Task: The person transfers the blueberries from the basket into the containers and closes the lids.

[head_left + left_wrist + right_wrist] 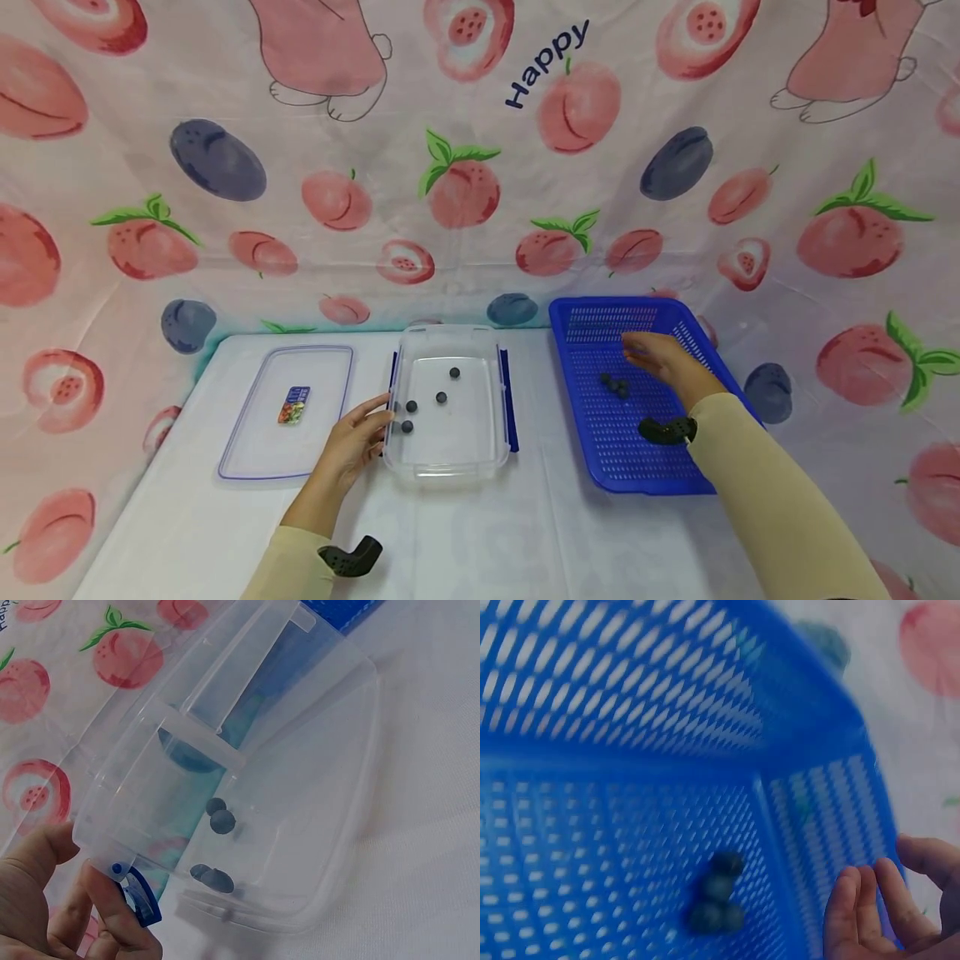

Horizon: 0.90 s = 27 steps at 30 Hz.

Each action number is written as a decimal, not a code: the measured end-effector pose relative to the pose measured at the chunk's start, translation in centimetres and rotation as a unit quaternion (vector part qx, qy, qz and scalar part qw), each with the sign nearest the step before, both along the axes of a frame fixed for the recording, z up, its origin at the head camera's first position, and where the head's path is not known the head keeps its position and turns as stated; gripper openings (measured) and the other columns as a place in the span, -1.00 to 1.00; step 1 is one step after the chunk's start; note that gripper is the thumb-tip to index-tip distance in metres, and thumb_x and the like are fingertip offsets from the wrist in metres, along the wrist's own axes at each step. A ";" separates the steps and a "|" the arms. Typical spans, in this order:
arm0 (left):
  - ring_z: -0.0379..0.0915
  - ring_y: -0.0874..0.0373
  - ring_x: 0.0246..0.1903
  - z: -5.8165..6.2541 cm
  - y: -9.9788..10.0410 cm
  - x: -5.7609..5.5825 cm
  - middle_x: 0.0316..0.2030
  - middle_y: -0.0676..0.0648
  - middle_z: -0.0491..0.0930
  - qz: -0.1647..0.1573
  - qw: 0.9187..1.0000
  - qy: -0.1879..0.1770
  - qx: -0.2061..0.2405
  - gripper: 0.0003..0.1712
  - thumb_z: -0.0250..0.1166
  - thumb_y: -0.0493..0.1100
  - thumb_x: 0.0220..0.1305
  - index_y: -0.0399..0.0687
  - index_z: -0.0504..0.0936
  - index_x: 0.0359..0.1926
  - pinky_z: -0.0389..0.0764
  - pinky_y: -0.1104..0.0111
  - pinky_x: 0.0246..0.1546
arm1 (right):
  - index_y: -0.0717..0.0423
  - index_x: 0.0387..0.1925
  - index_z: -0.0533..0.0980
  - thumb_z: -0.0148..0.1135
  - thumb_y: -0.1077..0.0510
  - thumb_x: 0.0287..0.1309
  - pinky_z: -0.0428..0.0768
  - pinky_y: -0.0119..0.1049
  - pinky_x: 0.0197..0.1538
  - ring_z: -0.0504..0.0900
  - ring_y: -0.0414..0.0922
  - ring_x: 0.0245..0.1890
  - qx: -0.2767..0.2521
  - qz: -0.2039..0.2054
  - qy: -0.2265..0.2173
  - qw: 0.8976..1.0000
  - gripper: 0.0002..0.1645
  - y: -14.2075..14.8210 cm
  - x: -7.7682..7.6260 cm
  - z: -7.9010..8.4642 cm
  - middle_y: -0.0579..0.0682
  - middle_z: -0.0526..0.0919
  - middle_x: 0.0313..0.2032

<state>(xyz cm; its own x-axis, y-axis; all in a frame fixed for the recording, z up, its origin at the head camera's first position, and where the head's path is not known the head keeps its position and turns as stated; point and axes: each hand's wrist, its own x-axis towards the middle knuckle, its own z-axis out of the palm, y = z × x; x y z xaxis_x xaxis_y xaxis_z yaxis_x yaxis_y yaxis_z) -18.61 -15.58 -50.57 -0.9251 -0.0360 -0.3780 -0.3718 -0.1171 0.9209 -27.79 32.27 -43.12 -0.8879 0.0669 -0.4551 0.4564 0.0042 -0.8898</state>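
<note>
My left hand (352, 440) grips the left side of a clear plastic food container (468, 454). In the left wrist view, thumb and fingers hold its rim beside a blue latch (141, 896). Several blueberries (441, 397) lie scattered on the container's floor. Over the right part of a blue plastic basket (592, 454) hovers my right hand (667, 360), its fingers loosely bent and nothing visible between them. A small cluster of blueberries (718, 892) sits on the perforated basket floor, apart from the fingers.
Left of the container, a clear lid (255, 454) with a blue-edged seal and a colourful label lies flat on the white-covered table (465, 542). Another blue latch (509, 400) hangs along the container's right side. A fruit-print cloth (450, 100) rises behind the table.
</note>
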 end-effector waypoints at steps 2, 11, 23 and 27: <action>0.39 0.37 -0.51 0.0 0.0 0.0 -0.50 0.15 0.48 0.002 1.000 -0.001 0.001 -0.43 0.26 -0.19 0.35 -0.09 0.41 0.36 0.53 0.58 -0.49 | 0.28 0.41 0.20 0.10 0.19 0.38 0.65 -0.46 -0.07 0.64 -0.34 -0.39 0.019 -0.007 -0.012 1.000 -0.35 0.8 0.1 -0.8 -0.24 0.56 -0.39; 0.39 0.36 -0.51 0.0 0.0 -0.2 -0.50 0.14 0.49 0.007 1.000 -0.005 0.005 -0.43 0.27 -0.20 0.33 -0.09 0.43 0.34 0.53 0.58 -0.50 | 0.40 0.12 0.41 0.24 0.26 0.25 0.69 -0.35 -0.20 0.59 -0.25 -0.44 0.087 -0.055 -0.033 0.994 -0.54 2.0 0.8 -4.1 -0.22 0.57 -0.56; 0.38 0.35 -0.50 0.4 0.0 -0.1 -0.48 0.13 0.49 0.007 1.000 -0.008 0.004 -0.43 0.28 -0.18 0.33 -0.09 0.43 0.35 0.52 0.58 -0.49 | 0.52 0.15 0.41 0.28 0.29 0.19 0.58 -0.09 0.18 0.62 -0.08 -0.18 0.141 -0.023 -0.030 0.989 -0.45 0.4 1.7 -4.5 0.04 0.62 -0.19; 0.38 0.35 -0.50 0.4 0.0 -0.1 -0.49 0.13 0.49 0.008 1.000 -0.008 0.005 -0.43 0.28 -0.19 0.33 -0.10 0.43 0.35 0.52 0.58 -0.50 | 0.46 0.02 0.52 0.31 0.31 0.14 0.59 -0.08 0.16 0.63 -0.16 -0.28 0.145 -0.019 -0.027 0.989 -0.58 0.4 1.6 -4.9 -0.07 0.63 -0.35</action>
<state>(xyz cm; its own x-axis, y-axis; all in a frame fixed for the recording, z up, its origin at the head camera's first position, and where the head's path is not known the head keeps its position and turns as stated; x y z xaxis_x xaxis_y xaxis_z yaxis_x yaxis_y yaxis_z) -18.69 -15.57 -50.20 -0.9181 -0.0465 -0.3937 -0.3850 -0.1317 0.9135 -26.20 32.66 -47.98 -0.8572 0.2339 -0.4589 0.5081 0.2385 -0.8276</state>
